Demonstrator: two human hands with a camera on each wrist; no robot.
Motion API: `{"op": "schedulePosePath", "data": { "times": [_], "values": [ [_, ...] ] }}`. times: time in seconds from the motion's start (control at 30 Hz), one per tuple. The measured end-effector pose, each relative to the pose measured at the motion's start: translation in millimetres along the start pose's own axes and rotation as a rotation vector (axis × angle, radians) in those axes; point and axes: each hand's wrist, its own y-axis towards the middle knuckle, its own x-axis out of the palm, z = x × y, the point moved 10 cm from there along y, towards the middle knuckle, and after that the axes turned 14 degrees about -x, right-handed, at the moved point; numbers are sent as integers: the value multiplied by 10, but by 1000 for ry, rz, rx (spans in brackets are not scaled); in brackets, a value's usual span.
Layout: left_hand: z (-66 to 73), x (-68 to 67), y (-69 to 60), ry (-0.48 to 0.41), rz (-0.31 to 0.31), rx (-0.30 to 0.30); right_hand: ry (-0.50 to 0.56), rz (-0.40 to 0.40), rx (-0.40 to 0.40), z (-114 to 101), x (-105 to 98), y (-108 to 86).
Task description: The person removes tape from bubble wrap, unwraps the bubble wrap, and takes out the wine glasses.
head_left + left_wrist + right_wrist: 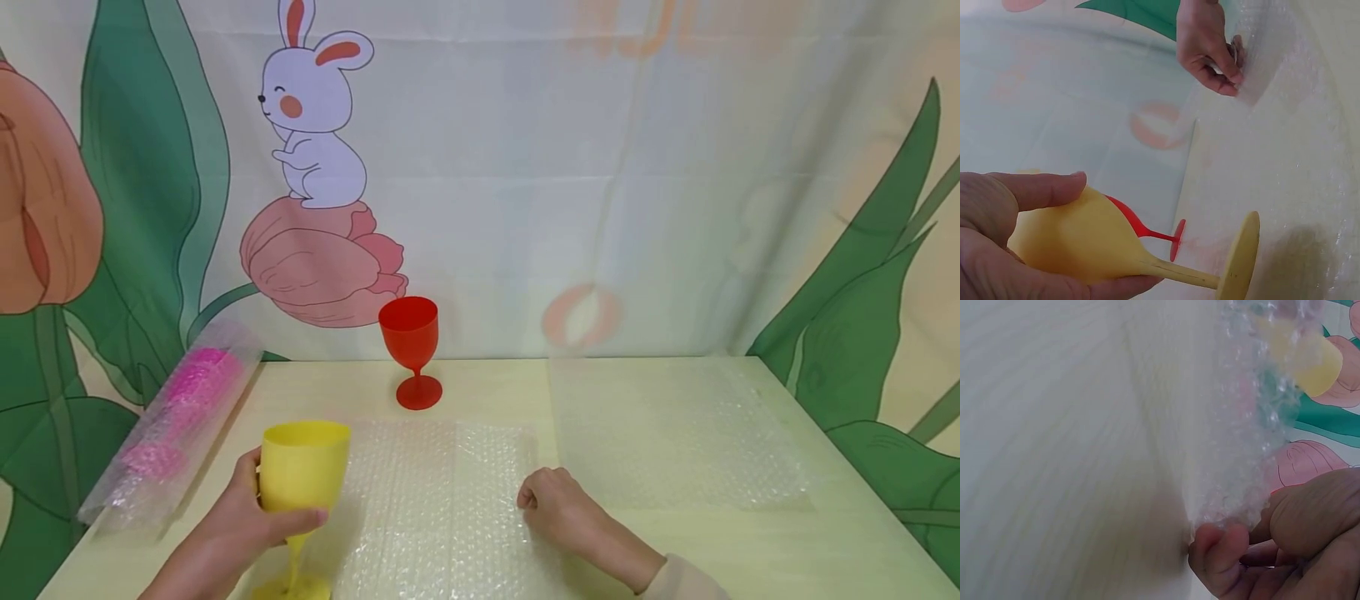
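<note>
My left hand [238,518] grips a yellow plastic goblet [303,467] round its bowl, fingers behind and thumb in front. The goblet is upright, its stem and foot reaching down over the left part of a bubble wrap sheet [427,492]; whether the foot touches is hard to tell. At that sheet's right edge, my right hand [564,515] pinches the wrap between thumb and fingers. In the right wrist view the pinched bubble wrap [1241,444] rises slightly off the table. Behind the sheet a red goblet [411,333] stands upright.
A pink item rolled in bubble wrap [191,396] lies along the table's left edge. Another bubble wrap sheet [667,442] is spread flat at the right. A printed cloth [480,167] hangs right behind the table's back edge.
</note>
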Motion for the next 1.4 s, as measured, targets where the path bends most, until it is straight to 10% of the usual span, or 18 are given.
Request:
{"op": "schedulePosePath", "data": {
  "times": [0.37, 1.0, 1.4],
  "values": [
    [-59, -21, 27, 219, -18, -18, 0, 5, -13, -16, -15, 7],
    [14, -76, -41, 158, -20, 109, 25, -4, 18, -16, -7, 16],
    [33, -93, -75, 172, -32, 76, 38, -15, 23, 4, 9, 18]
  ]
}}
